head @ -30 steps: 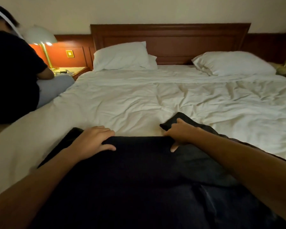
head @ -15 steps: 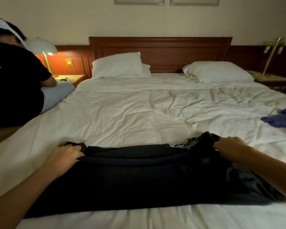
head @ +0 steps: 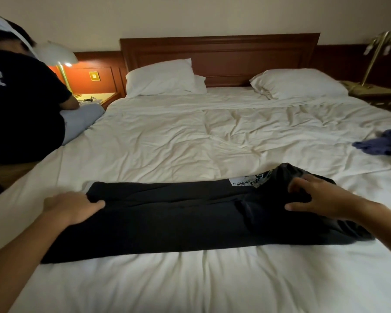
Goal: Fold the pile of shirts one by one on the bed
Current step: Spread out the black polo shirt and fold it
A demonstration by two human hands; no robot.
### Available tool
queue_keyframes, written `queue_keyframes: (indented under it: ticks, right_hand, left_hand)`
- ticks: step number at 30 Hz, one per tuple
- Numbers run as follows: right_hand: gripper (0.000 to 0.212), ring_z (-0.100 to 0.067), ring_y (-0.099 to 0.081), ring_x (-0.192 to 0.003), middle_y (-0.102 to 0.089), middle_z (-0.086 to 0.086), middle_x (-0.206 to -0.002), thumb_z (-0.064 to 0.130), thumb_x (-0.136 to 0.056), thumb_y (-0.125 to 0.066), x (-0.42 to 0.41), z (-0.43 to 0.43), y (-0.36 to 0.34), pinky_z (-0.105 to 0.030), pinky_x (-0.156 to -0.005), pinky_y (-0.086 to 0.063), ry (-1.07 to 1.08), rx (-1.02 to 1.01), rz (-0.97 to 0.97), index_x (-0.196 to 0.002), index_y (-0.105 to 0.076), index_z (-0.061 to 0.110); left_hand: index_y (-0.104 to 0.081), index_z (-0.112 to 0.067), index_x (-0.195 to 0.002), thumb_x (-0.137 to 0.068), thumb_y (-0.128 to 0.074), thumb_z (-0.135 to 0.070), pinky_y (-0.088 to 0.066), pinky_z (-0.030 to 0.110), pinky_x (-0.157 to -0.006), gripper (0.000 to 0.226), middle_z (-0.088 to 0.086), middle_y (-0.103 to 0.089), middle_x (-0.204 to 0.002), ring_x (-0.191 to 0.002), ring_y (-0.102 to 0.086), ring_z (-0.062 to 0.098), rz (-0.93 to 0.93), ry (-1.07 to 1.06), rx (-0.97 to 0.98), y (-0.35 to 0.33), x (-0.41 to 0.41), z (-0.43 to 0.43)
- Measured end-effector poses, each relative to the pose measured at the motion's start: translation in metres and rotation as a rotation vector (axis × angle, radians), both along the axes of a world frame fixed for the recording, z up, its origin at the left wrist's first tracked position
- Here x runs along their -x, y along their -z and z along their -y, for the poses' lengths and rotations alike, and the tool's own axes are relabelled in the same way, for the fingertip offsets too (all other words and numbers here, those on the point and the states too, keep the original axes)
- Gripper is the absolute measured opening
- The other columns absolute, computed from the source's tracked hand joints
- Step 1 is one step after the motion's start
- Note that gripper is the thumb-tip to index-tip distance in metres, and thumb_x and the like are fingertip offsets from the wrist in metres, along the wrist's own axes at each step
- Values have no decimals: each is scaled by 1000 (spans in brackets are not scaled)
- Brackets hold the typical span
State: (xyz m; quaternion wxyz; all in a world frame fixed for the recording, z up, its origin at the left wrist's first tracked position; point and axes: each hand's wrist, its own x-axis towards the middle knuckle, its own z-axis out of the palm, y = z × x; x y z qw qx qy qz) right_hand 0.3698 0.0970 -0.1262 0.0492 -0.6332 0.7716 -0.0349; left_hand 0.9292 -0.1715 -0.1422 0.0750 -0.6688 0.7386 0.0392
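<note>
A black shirt [head: 190, 220] lies folded into a long band across the near part of the white bed [head: 190, 143]. A white printed patch [head: 246, 182] shows at its far right edge. My left hand [head: 70, 206] grips the shirt's left end, thumb on top of the cloth. My right hand [head: 314, 197] rests on the bunched right end, its fingers spread and slightly bent, holding nothing.
A person in a black shirt [head: 20, 109] sits on the bed's left edge by a lit lamp [head: 59, 57]. Two pillows [head: 160, 77] lean on the wooden headboard [head: 219, 55]. A crumpled blue garment [head: 382, 143] lies at the right edge.
The shirt was folded toward me into a narrower band and now lies farther from me. My left hand slid to its left end, and my right hand opened over the right end.
</note>
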Motion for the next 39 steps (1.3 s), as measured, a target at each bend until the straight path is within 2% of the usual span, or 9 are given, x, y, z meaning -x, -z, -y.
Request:
queue_keyframes:
  ticks: [5,9,12,16,19,24,28,33,39]
  right_hand:
    - [86,-12,-52,-127,-54,4,-139,64,-72,-74,-23,25,23,-22,-100,-39,14,-1,235,-146,-32,49]
    - [44,-8,-65,-99,-70,10,-101,41,-72,-86,-12,36,30,-18,-81,-44,20,-35,138,-110,-66,34]
    - [39,0,-62,-73,-64,12,-73,21,-67,-89,-8,31,21,-14,-65,-43,-67,103,170,-80,-56,38]
    - [43,-4,-63,-72,-66,9,-80,-7,-67,-77,-13,22,15,-19,-70,-46,-185,225,307,-82,-60,30]
    - [28,-8,-70,-82,-73,6,-87,7,-73,-85,-16,24,13,-21,-77,-51,-213,213,477,-84,-69,27]
    - [1,5,-64,-79,-71,15,-82,39,-81,-72,-13,57,2,-20,-76,-49,-234,100,499,-80,-72,38]
    - [26,-7,-59,-73,-63,9,-71,61,-84,-54,-6,111,1,-31,-69,-44,-106,144,314,-73,-62,38]
    - [47,-29,-46,-128,-52,-3,-138,61,-97,-40,-6,153,28,-49,-105,-34,100,68,10,-138,-47,40]
    - [74,-21,-1,-153,-9,4,-166,82,-82,-15,-10,124,74,-49,-120,-9,52,36,-2,-151,-11,55]
  left_hand:
    - [-37,-32,-153,-93,-35,-73,-26,42,-119,72,8,-32,-160,-143,-36,30,-260,56,-110,17,25,2]
    - [-6,-38,-158,-93,-16,-77,-9,51,-122,77,5,-3,-168,-153,-13,30,-121,25,-199,45,29,-1]
    - [-32,-32,-152,-95,-22,-73,-17,55,-117,71,12,-28,-161,-144,-31,36,-140,-22,-28,47,40,7]
    - [-49,-26,-136,-98,-48,-54,-35,50,-108,47,13,-44,-143,-129,-43,38,-424,31,189,43,53,33]
    - [-50,-33,-140,-97,-51,-53,-28,47,-114,47,7,-40,-151,-137,-35,35,-313,111,87,53,50,56]
    - [-70,-21,-105,-96,-62,-36,-33,48,-107,20,9,-54,-129,-123,-44,36,-404,108,259,65,53,77]
    - [-71,-21,-103,-95,-63,-34,-32,50,-106,18,11,-53,-128,-121,-46,39,-362,62,333,63,66,72]
    - [-65,-23,-126,-92,-67,-37,-29,48,-113,36,9,-50,-138,-132,-44,32,-493,312,347,63,89,49]
    - [-18,-49,-154,-82,-24,-77,-1,46,-123,77,-10,-10,-166,-154,-3,15,-319,419,-45,71,88,40]
